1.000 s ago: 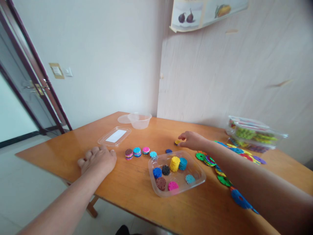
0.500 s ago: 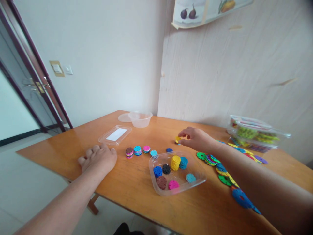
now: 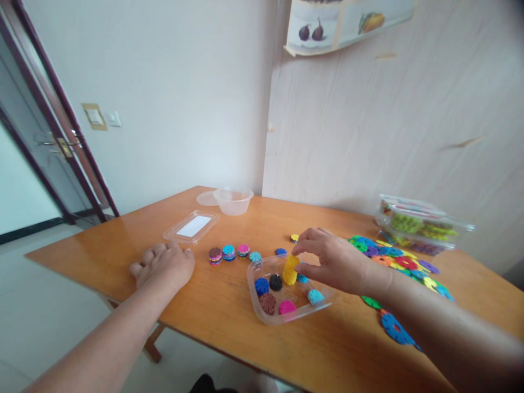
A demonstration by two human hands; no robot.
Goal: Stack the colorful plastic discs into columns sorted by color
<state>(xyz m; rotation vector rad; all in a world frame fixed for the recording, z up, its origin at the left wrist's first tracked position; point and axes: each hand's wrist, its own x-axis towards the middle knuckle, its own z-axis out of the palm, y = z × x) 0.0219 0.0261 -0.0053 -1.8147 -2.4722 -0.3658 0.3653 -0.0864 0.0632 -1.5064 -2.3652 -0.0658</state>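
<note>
Right hand (image 3: 339, 265) moved, fingers (image 3: 302, 248) pinching yellow stack (image 3: 290, 271)

White wall (image 3: 172, 82) meets pale wood panelling (image 3: 368, 142) (dark-framed door (image 3: 41, 136) at left).

Left of centre we see a flat clear lid (image 3: 191, 226) with a white label. Beyond it stands a clear bowl (image 3: 233, 201), a round lid (image 3: 207, 198) just beside it. Four small stacks of coloured discs (image 3: 228, 252) sit in a row at mid-frame. At the right, large flat discs (image 3: 393, 259) lie scattered, with clear boxes (image 3: 421, 224) of pieces behind them. We note a fruit poster (image 3: 347, 22) at the top, and a door (image 3: 49, 136) and light switch (image 3: 115, 118) at the left.
</note>
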